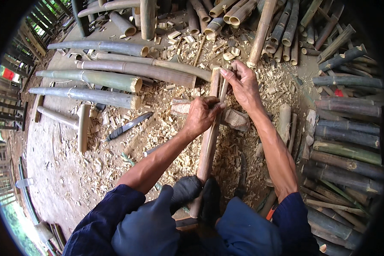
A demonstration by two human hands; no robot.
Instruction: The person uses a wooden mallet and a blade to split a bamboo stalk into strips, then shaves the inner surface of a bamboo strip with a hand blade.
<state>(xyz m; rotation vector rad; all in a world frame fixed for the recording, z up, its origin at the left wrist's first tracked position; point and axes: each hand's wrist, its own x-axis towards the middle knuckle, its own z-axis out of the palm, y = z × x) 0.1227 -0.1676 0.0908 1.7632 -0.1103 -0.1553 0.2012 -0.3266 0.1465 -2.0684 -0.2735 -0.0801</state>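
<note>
A long bamboo piece (207,149) slants away from me, its near end between my dark shoes (187,190). It crosses over a rough wooden block (237,120). Around its middle is my left hand (202,114), thumb and fingers closed on it. Beside the far end, my right hand (243,84) pinches a thin, narrow strip (223,90) lying along the bamboo's right side. Whether that strip is split from the bamboo or separate I cannot tell. A knife with a dark wrapped handle (128,126) lies on the ground left of my left hand.
Pale wood chips (158,123) cover the ground around the block. Several bamboo poles (89,80) lie at the left, near a T-shaped wooden piece (83,128). Stacked bamboo (349,128) lines the right side, with more cut lengths (241,15) at the back. A dark curved blade (242,173) lies near my feet.
</note>
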